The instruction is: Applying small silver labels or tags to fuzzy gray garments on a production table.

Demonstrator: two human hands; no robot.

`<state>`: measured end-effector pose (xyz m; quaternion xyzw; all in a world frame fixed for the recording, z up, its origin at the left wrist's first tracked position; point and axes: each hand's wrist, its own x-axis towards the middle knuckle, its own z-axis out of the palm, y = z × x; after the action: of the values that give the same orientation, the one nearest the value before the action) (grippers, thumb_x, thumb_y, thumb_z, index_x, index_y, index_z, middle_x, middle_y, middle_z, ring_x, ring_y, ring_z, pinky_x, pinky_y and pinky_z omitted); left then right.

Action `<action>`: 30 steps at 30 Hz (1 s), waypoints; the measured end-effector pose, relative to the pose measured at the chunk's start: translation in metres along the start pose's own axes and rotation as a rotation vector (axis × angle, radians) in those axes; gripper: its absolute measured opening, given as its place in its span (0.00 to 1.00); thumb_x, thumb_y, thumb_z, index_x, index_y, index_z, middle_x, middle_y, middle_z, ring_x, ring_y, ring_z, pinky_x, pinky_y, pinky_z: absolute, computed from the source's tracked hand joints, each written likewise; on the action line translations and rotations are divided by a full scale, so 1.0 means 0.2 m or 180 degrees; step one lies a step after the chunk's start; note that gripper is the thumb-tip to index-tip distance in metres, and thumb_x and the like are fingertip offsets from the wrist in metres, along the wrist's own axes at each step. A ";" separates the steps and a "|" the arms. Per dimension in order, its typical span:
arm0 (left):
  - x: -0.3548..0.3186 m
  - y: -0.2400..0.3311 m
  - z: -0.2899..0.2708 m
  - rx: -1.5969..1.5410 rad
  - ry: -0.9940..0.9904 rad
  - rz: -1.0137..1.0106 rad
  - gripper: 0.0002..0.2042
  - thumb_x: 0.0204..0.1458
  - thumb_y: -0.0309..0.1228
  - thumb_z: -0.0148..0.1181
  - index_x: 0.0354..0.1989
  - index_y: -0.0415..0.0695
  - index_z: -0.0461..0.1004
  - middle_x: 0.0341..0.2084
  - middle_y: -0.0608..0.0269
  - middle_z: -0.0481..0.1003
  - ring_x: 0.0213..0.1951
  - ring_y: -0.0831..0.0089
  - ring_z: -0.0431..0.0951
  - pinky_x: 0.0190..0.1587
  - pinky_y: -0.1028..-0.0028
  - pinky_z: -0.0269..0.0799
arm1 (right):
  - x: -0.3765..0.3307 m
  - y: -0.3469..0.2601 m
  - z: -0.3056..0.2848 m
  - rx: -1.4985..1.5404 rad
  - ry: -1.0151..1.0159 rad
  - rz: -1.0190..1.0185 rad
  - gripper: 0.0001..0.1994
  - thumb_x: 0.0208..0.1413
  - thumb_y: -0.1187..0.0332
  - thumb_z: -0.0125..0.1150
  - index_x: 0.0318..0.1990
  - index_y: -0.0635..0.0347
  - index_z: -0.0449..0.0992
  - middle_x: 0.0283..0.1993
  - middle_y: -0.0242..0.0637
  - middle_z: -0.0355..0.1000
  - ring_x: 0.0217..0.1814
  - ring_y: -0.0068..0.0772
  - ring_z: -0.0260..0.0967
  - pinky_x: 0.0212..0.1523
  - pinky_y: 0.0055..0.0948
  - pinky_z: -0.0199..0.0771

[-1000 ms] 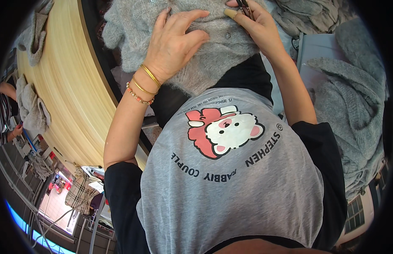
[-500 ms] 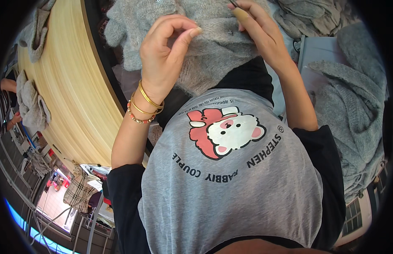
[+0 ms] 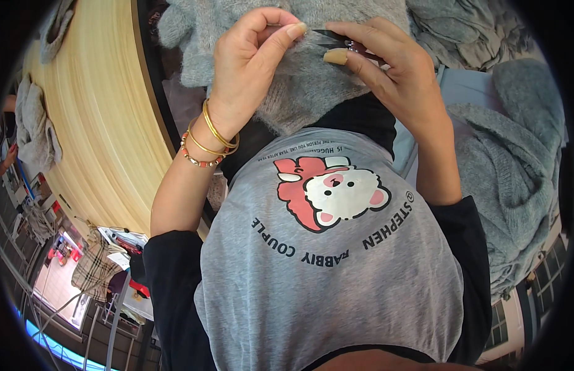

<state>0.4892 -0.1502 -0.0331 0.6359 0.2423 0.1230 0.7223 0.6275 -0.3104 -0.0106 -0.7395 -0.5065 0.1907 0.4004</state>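
A person bends over a fuzzy grey knit garment [image 3: 299,80] that lies bunched against the body at the edge of a pale wooden table [image 3: 95,117]. The left hand [image 3: 247,68] is raised above the knit, thumb and forefinger closed in a pinch on something too fine to make out, the other fingers curled in. Gold bangles and a bead bracelet [image 3: 206,145] ring that wrist. Just beside it, the right hand [image 3: 392,74] grips a small pair of dark thread snips [image 3: 336,40], fingers wrapped around the handle, the pointed blades aimed toward the left fingertips and nearly touching them. Whether the blades meet cannot be told.

Both hands cover the middle of the garment, and the person's grey printed T-shirt [image 3: 336,260] fills the foreground, hiding the lower part of the knit. More grey knitwear [image 3: 515,161] is heaped to the person's right, with further folds [image 3: 460,25] behind the right hand. Across the table, well apart, another grey piece [image 3: 37,123] lies near a second person's hand [image 3: 6,157].
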 end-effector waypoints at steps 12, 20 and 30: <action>0.00 0.00 -0.01 0.0512 -0.0050 0.0228 0.03 0.63 0.24 0.55 0.39 0.39 0.73 0.27 0.75 0.70 0.28 0.89 0.64 0.30 0.86 0.60 | 0.07 -0.10 -0.03 -0.0800 -0.0285 0.0230 0.13 0.54 0.69 0.64 0.48 0.56 0.81 0.28 0.34 0.69 0.28 0.29 0.67 0.31 0.28 0.66; 0.01 -0.04 -0.01 0.0433 -0.0150 0.0357 0.02 0.62 0.24 0.55 0.39 0.39 0.73 0.28 0.74 0.71 0.29 0.89 0.66 0.30 0.85 0.62 | 0.12 -0.13 -0.05 -0.1083 -0.0636 0.0114 0.12 0.54 0.68 0.64 0.45 0.56 0.82 0.28 0.35 0.69 0.28 0.35 0.68 0.31 0.31 0.66; 0.04 -0.12 -0.03 -0.0404 -0.0271 0.0184 0.04 0.63 0.26 0.55 0.40 0.39 0.72 0.29 0.72 0.72 0.31 0.86 0.69 0.35 0.83 0.67 | 0.14 -0.13 -0.07 -0.0764 -0.0980 0.0048 0.12 0.54 0.73 0.62 0.46 0.60 0.81 0.28 0.34 0.69 0.28 0.28 0.67 0.30 0.28 0.66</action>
<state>0.4889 -0.1451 -0.0585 0.6003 0.1847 0.1318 0.7669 0.6345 -0.2861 0.0220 -0.7477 -0.5753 0.2428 0.2257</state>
